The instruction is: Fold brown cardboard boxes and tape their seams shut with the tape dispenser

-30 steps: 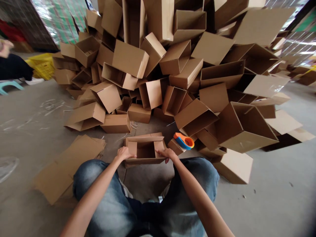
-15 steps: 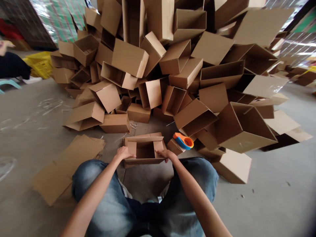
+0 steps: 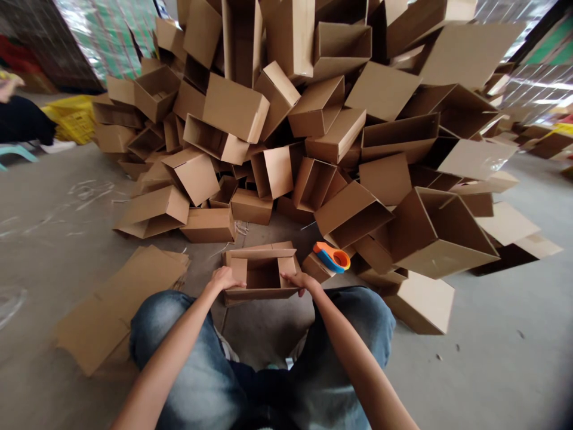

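Note:
Between my knees sits a small cardboard box (image 3: pixel 259 293), its end flaps folded inward and its long far flap standing up. My left hand (image 3: pixel 226 278) grips its left end, thumb over the near left corner. At the opposite end my right hand (image 3: pixel 301 280) holds the right side, thumb inside on the end flap and fingers outside. Just right of the box, an orange and blue tape dispenser (image 3: pixel 332 258) rests on a small piece of brown cardboard (image 3: pixel 316 269).
A tall heap of open cardboard boxes (image 3: pixel 277 170) rises ahead. Flattened cardboard sheets (image 3: pixel 120 298) lie on the floor at my left. Farther left are a yellow crate (image 3: pixel 74 118) and a seated person, partly in view (image 3: pixel 24 119). Plastic strips (image 3: pixel 92 191) litter the floor.
The view has shifted very slightly. Both hands keep their hold on the box, and nothing else has visibly moved.

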A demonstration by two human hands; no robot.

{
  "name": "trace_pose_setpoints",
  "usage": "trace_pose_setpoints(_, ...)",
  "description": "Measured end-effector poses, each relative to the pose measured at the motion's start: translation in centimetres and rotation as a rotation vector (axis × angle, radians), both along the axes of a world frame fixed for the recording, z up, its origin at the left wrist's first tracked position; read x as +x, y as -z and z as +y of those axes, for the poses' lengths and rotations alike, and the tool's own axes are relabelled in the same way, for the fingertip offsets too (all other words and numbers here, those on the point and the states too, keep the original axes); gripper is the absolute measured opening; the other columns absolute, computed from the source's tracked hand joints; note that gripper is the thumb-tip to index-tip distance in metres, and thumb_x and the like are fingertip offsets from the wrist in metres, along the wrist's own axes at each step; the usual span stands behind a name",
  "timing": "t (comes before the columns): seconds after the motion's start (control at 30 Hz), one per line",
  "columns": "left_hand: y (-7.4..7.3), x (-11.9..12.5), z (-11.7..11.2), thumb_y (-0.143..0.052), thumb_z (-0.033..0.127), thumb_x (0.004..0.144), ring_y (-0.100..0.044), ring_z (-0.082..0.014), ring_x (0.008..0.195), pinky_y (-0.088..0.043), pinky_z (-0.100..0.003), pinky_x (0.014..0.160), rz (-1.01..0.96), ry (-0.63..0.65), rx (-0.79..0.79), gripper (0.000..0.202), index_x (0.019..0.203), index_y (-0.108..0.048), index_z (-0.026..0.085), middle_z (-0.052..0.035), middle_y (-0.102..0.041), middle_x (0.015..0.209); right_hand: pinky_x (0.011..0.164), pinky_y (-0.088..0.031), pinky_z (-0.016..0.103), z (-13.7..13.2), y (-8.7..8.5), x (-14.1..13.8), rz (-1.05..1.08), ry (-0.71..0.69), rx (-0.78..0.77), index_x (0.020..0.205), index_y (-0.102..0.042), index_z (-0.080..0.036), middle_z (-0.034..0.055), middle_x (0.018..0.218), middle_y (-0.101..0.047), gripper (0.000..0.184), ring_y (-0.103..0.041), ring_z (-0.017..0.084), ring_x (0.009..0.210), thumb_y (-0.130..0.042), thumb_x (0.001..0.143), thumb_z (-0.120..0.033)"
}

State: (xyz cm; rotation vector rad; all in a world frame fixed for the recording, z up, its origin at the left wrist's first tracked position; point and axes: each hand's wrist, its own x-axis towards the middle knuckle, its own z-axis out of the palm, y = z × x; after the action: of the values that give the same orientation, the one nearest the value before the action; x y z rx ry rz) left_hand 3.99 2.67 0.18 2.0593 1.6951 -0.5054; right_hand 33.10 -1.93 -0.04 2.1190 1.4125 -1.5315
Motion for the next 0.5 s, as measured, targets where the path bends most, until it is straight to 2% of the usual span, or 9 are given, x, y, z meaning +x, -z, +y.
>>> trace_pose_setpoints(0.23,-0.24,0.0,-0.03,-0.057,0.077,0.055,-0.061,-0.0317,0.103,-0.048,-0.031,0.078,-0.008,0.01,0.001,0.086,0.108,-0.066,0.01,-0.0226,-0.064,0.11,0.069,-0.052,0.03,-0.03,-0.34,-0.03,-0.004,-0.03,-0.001,0.109,-0.061,-0.007,0.0161,0.096,-0.068,0.077,-0.07,0.023,0.065,-0.031,0.081,-0.073)
trace_pose_setpoints(0.5,0.23,-0.16,0.11,-0.058,0.076,0.054,-0.062,-0.0318,0.101,-0.048,-0.031,0.076,-0.005,0.018,0.014,0.085,0.106,-0.067,0.009,-0.0224,-0.065,0.109,0.071,-0.052,0.032,-0.2,-0.87,-0.26,-0.02,-0.026,0.009,0.105,-0.063,-0.009,0.0128,0.086,-0.07,0.074,-0.07,0.023,0.066,-0.03,0.082,-0.072)
